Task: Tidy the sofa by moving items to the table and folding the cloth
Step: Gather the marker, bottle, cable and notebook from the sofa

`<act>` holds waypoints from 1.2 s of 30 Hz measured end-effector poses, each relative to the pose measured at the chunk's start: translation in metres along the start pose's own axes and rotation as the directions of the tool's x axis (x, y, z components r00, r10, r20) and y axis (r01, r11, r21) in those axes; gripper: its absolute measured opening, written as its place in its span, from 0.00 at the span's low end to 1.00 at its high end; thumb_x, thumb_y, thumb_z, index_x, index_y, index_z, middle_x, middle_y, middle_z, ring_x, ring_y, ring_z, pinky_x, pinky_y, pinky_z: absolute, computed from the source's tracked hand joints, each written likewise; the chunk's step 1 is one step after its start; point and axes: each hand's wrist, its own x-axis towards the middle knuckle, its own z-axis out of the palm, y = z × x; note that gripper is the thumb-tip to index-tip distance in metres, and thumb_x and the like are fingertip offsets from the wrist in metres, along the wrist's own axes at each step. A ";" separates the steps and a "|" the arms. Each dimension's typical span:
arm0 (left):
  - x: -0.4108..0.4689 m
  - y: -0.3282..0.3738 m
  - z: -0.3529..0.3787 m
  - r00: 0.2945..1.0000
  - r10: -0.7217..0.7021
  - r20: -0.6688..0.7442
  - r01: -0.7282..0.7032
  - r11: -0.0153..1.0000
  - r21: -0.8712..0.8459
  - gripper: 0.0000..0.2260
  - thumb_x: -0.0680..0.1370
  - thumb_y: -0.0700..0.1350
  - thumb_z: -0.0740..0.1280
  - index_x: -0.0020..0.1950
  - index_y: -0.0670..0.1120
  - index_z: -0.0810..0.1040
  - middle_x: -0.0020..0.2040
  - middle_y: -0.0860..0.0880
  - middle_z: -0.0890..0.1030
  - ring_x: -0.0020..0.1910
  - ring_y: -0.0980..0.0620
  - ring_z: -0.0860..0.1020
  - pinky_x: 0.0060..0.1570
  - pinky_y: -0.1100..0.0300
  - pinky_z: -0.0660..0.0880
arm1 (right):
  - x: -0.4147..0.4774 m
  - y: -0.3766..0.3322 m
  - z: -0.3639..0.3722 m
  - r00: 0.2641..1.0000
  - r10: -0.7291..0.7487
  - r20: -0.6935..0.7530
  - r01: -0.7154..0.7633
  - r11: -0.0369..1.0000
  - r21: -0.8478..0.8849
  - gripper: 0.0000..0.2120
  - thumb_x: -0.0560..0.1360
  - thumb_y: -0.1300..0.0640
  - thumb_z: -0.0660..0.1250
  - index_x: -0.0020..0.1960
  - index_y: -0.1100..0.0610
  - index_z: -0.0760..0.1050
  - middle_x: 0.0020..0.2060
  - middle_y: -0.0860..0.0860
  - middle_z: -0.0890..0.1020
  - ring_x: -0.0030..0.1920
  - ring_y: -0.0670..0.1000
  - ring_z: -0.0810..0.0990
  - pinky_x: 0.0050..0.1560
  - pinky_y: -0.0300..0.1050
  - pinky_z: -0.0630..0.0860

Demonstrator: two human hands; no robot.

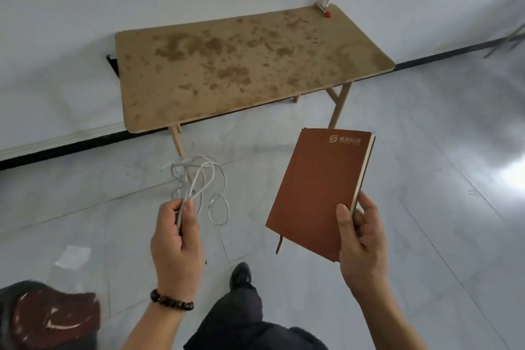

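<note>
Step in hand: carrying items to the desk (pixel 227 71).
Left hand (pixel 174 239): grips tangled white cable (pixel 196 185), held over the floor.
Right hand (pixel 360 239): pinches brown notebook (pixel 318 190) at its lower corner.
Next move: reach forward, set both on the desk.

The brown notebook (pixel 318 193) bears a gold S-logo and Chinese characters.

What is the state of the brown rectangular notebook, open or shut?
Shut. The brown rectangular notebook shows only its cover, page edges together; the right hand holds it.
</note>
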 end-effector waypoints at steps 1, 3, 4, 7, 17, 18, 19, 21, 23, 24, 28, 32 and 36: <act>0.028 0.007 0.018 0.999 0.028 0.018 -0.028 0.999 -0.033 0.13 0.81 0.51 0.56 0.45 0.42 0.71 0.27 0.46 0.70 0.27 0.49 0.69 0.22 0.61 0.63 | 0.026 -0.009 0.002 0.999 -0.012 -0.030 0.012 1.000 0.008 0.18 0.78 0.48 0.62 0.68 0.45 0.70 0.48 0.50 0.86 0.48 0.50 0.85 0.43 0.49 0.84; 0.080 0.022 0.053 0.996 0.083 0.042 -0.081 0.995 -0.064 0.14 0.81 0.50 0.56 0.45 0.41 0.71 0.28 0.46 0.70 0.28 0.48 0.69 0.23 0.61 0.63 | 0.074 -0.024 0.001 0.997 -0.030 -0.078 0.032 0.999 0.033 0.19 0.78 0.48 0.62 0.69 0.47 0.69 0.48 0.50 0.86 0.46 0.49 0.85 0.40 0.47 0.83; 0.106 0.029 0.071 0.992 0.110 0.056 -0.106 0.992 -0.069 0.13 0.81 0.49 0.57 0.45 0.41 0.71 0.28 0.47 0.71 0.29 0.48 0.69 0.24 0.62 0.64 | 0.096 -0.030 0.001 0.993 -0.041 -0.108 0.046 0.998 0.048 0.19 0.78 0.49 0.62 0.69 0.47 0.69 0.48 0.49 0.86 0.46 0.49 0.85 0.39 0.45 0.82; 0.173 0.048 0.130 0.983 0.159 0.090 -0.150 0.983 -0.101 0.08 0.82 0.45 0.58 0.45 0.44 0.70 0.29 0.49 0.71 0.29 0.52 0.70 0.26 0.68 0.64 | 0.158 -0.036 0.000 0.977 -0.061 -0.206 0.081 0.993 0.088 0.18 0.79 0.50 0.62 0.68 0.46 0.69 0.49 0.48 0.86 0.48 0.48 0.85 0.41 0.44 0.83; 0.325 0.067 0.354 0.974 0.206 0.099 -0.197 0.976 -0.094 0.09 0.82 0.51 0.57 0.45 0.49 0.71 0.30 0.47 0.72 0.27 0.50 0.69 0.27 0.57 0.67 | 0.409 0.016 -0.015 0.971 0.038 -0.234 0.013 0.977 0.211 0.16 0.78 0.49 0.63 0.65 0.43 0.70 0.53 0.50 0.85 0.53 0.52 0.85 0.47 0.48 0.83; 0.341 0.072 0.373 0.976 0.195 0.098 -0.186 0.978 -0.094 0.10 0.82 0.51 0.56 0.46 0.48 0.72 0.30 0.46 0.71 0.26 0.50 0.69 0.26 0.57 0.67 | 0.438 0.014 -0.017 0.974 0.040 -0.222 0.006 0.979 0.203 0.15 0.78 0.49 0.62 0.64 0.41 0.70 0.52 0.49 0.85 0.53 0.52 0.85 0.48 0.50 0.83; 0.357 0.079 0.392 0.977 0.191 0.089 -0.183 0.978 -0.097 0.11 0.82 0.52 0.56 0.46 0.47 0.72 0.29 0.46 0.71 0.26 0.50 0.68 0.25 0.56 0.67 | 0.467 0.011 -0.020 0.978 0.036 -0.207 0.005 0.981 0.195 0.15 0.78 0.48 0.62 0.64 0.41 0.70 0.52 0.49 0.86 0.53 0.52 0.85 0.48 0.52 0.83; 0.393 0.094 0.427 0.975 0.212 0.072 -0.203 0.973 -0.109 0.12 0.82 0.51 0.56 0.45 0.45 0.71 0.29 0.46 0.71 0.25 0.49 0.68 0.23 0.55 0.67 | 0.527 0.002 -0.024 0.984 0.022 -0.176 0.009 0.985 0.174 0.16 0.78 0.48 0.62 0.66 0.42 0.70 0.51 0.49 0.86 0.52 0.52 0.85 0.46 0.51 0.84; 0.425 0.109 0.459 0.973 0.221 0.059 -0.213 0.970 -0.119 0.12 0.82 0.49 0.56 0.45 0.44 0.70 0.28 0.45 0.70 0.24 0.49 0.68 0.23 0.55 0.66 | 0.582 -0.009 -0.023 0.990 0.018 -0.142 0.004 0.989 0.150 0.17 0.79 0.48 0.62 0.68 0.45 0.69 0.50 0.49 0.86 0.50 0.51 0.86 0.44 0.52 0.84; 0.441 0.115 0.473 0.973 0.225 0.048 -0.218 0.969 -0.119 0.11 0.82 0.49 0.56 0.45 0.44 0.70 0.28 0.45 0.70 0.25 0.49 0.68 0.23 0.56 0.66 | 0.607 -0.014 -0.021 0.992 0.017 -0.124 0.001 0.990 0.144 0.16 0.79 0.49 0.62 0.67 0.44 0.69 0.49 0.48 0.86 0.48 0.51 0.86 0.42 0.53 0.84; 0.496 0.115 0.533 0.974 0.224 0.039 -0.218 0.969 -0.115 0.10 0.82 0.46 0.56 0.46 0.43 0.71 0.28 0.48 0.70 0.25 0.51 0.68 0.24 0.58 0.66 | 0.702 -0.017 -0.011 0.998 0.022 -0.053 -0.015 0.992 0.124 0.17 0.82 0.53 0.61 0.70 0.47 0.68 0.51 0.47 0.86 0.51 0.49 0.85 0.43 0.50 0.84; 0.551 0.086 0.605 0.990 0.126 0.055 -0.118 0.983 -0.138 0.11 0.83 0.47 0.56 0.47 0.42 0.72 0.27 0.49 0.70 0.23 0.52 0.68 0.22 0.60 0.66 | 0.788 -0.002 0.007 0.998 0.043 -0.035 -0.040 0.995 0.086 0.19 0.81 0.54 0.61 0.71 0.52 0.67 0.52 0.49 0.86 0.52 0.50 0.85 0.45 0.42 0.83; 0.606 0.064 0.669 0.998 -0.003 0.064 0.010 0.993 -0.120 0.07 0.83 0.42 0.57 0.46 0.42 0.71 0.27 0.47 0.69 0.23 0.49 0.66 0.22 0.57 0.65 | 0.868 0.013 0.028 0.989 0.149 -0.006 -0.149 0.988 0.040 0.16 0.83 0.55 0.60 0.71 0.52 0.68 0.51 0.48 0.86 0.51 0.50 0.86 0.44 0.43 0.83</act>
